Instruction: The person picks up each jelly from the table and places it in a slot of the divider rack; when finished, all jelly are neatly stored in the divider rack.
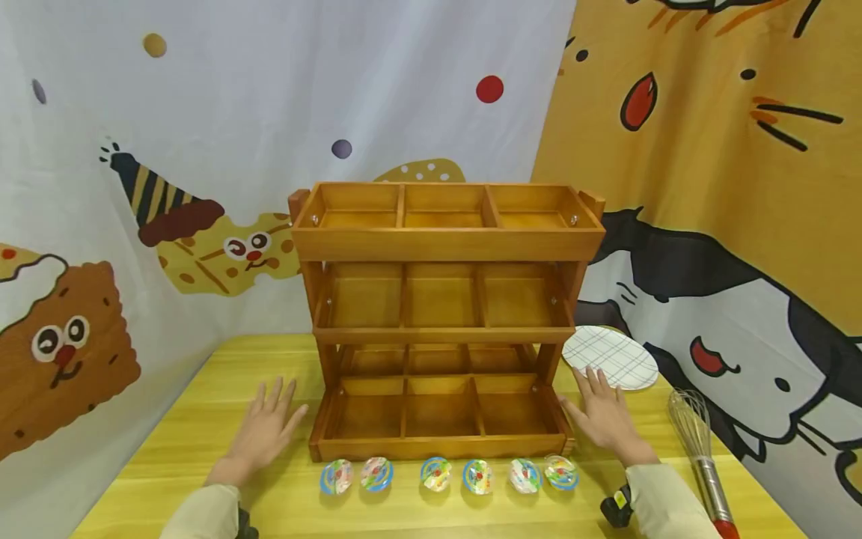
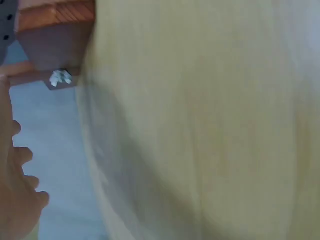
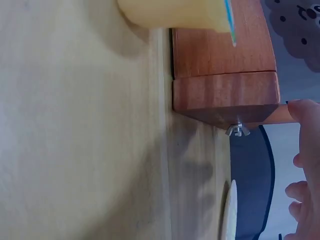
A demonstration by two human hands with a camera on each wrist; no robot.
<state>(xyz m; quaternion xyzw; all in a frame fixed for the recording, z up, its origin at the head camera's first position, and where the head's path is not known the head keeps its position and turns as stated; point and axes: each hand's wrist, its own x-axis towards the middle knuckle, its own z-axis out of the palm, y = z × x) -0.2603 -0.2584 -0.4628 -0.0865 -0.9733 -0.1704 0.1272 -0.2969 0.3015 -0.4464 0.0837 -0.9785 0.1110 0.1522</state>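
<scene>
Both hands lie spread on either side of a wooden tiered rack [image 1: 441,448] that has divided compartments. My left hand [image 1: 261,430] has its fingers straight, left of the rack's base, holding nothing. On the other side my right hand [image 1: 601,415] is spread near the rack's right foot, its fingertips close to a white checked oval mat [image 1: 619,359]. Along the rack's front stand several small sealed jelly cups, among them a leftmost cup [image 1: 336,477], a middle cup [image 1: 436,474] and a rightmost cup [image 1: 561,472]. One yellowish cup [image 3: 175,12] shows large in the right wrist view.
A wire whisk [image 1: 703,457] with a red handle end lies at the table's right. Printed curtains [image 1: 404,90] hang behind and beside the wood-grain table [image 1: 182,442]. Wing nuts [image 3: 238,130] stick out from the rack's sides.
</scene>
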